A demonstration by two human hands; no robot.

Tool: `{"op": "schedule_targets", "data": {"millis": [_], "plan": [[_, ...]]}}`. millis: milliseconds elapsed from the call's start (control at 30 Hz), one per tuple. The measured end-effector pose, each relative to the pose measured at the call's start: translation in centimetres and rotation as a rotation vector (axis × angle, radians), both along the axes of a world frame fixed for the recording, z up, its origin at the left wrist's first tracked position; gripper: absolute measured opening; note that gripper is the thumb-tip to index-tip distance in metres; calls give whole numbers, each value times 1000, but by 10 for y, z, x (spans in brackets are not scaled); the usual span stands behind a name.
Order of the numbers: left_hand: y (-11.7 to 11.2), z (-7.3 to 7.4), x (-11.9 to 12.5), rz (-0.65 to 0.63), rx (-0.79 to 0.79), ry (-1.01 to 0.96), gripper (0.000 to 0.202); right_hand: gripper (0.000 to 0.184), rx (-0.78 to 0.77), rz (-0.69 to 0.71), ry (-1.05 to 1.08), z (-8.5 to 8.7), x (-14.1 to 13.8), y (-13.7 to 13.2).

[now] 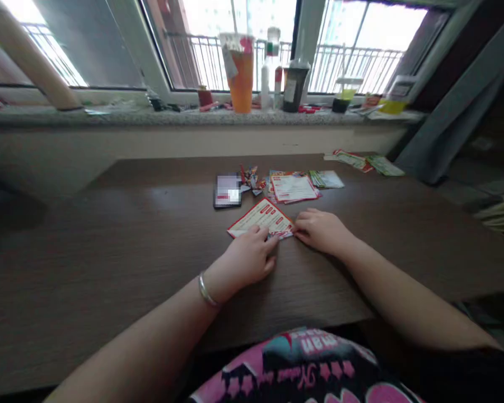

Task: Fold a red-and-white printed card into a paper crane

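A sheet of printed paper [264, 214] with a red border and red labels lies turned like a diamond on the desk, its near edge folded over. Fingertips of my left hand [250, 254] press on that folded edge from above, the thumb apart from the paper. At the sheet's right corner, my right hand [321, 230] has its thumb and fingers closed together on the paper. Behind the sheet lies a stack of similar printed sheets [294, 187]. Left of this stack are a small heap of folded paper pieces [252, 180] and a phone [227, 191] with a blurred screen.
Green-and-white papers [326, 179] lie right of the stack, with more printed papers [355, 160] near the desk's back edge. Along the windowsill [172, 116] stand a tall orange drink cup [240, 78], a dark cup [295, 87] and bottles. A grey curtain [457, 117] hangs at right.
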State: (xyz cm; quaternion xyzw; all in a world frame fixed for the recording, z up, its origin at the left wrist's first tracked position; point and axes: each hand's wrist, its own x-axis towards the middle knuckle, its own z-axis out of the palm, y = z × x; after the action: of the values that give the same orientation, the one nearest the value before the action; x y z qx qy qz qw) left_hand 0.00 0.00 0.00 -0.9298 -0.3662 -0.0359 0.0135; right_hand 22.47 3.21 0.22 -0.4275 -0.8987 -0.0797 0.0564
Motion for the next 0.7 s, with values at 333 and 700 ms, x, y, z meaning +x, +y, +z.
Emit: {"op": "schedule_targets", "data": {"millis": [333,700], "plan": [[0,-4,-4,5,-3,-38,46,20,14,236,68,-14,-14,-2],[-2,0,-4,-1,-8,-26,36,19,34,253,85,-15,-16,-2]]}}
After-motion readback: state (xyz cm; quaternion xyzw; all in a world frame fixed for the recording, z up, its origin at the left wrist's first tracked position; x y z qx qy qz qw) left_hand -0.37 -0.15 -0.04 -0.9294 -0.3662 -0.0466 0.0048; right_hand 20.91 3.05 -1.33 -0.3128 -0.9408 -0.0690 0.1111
